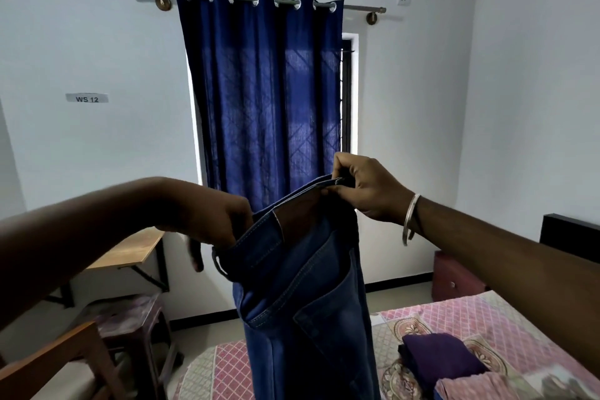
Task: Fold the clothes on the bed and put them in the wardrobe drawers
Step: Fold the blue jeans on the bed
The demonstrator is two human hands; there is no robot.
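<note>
A pair of dark blue jeans (305, 295) hangs in the air in front of me, its legs dropping past the bottom of the view. My right hand (367, 188) pinches the waistband at the upper right. My left hand (217, 221) grips the waistband's lower left side, fingers tucked inside the denim. Below lies the bed (470, 318) with a pink patterned sheet. On it sits a folded purple garment (438, 357) and beside it a folded pink one (470, 386).
A blue curtain (266, 91) covers the window ahead. A brown plastic stool (136, 325) and a wooden desk (130, 250) stand at the left, a wooden chair edge (55, 364) lower left. A maroon bedside cabinet (454, 276) and a dark headboard (568, 234) are at the right.
</note>
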